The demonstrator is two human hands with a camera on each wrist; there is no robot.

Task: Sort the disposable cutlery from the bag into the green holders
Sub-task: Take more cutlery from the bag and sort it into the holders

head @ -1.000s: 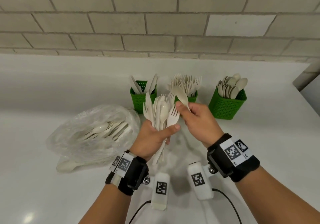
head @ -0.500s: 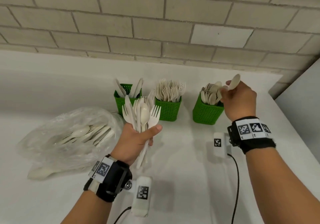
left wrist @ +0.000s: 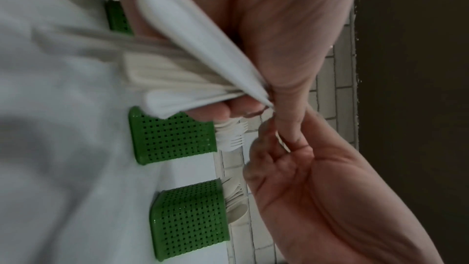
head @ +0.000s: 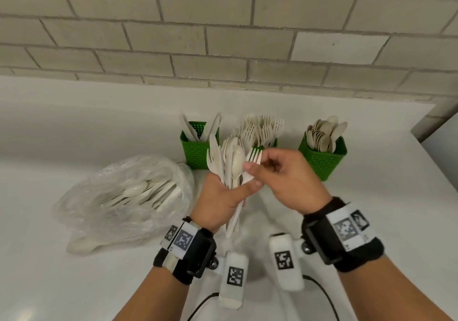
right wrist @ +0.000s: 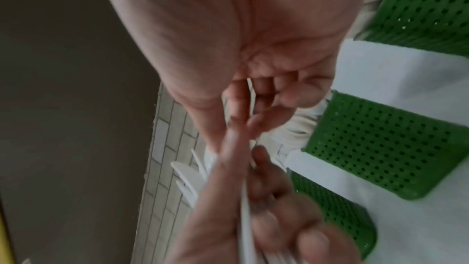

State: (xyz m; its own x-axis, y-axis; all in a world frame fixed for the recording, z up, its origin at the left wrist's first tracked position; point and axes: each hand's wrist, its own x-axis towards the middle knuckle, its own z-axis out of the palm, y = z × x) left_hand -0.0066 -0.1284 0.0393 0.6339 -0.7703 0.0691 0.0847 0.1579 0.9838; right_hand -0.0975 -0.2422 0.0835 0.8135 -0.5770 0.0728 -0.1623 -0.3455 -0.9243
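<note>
My left hand (head: 220, 196) grips a mixed bundle of cutlery (head: 229, 162) by the handles, fingers and thumb curled round it, heads fanned upward. In the left wrist view the handles (left wrist: 182, 79) converge into that closed grip. The bundle holds forks, knives and at least one spoon.

My right hand (head: 285, 177) is at the right side of the bundle. Its thumb and forefinger pinch a fork (head: 254, 156) at the neck, just under the tines. The fork's handle runs down into the left hand's grip, so both hands hold it. The right wrist view is blurred; it shows only a thin white edge (right wrist: 251, 91) between the curled fingers.

Behind the hands, three green holders stand in a row on the white counter (head: 74, 283), near the brick wall (head: 223, 35):
- Left holder (head: 194, 149): knives, few, leaning apart.
- Middle holder (head: 269, 143): forks, tines up, mostly hidden behind the bundle.
- Right holder (head: 324, 159): spoons, bowls up, packed close.

The clear plastic bag (head: 124, 196) lies on the counter to the left of my left hand, just beside the left holder. It contains more cutlery; a spoon (head: 135, 189) is visible through the film.
</note>
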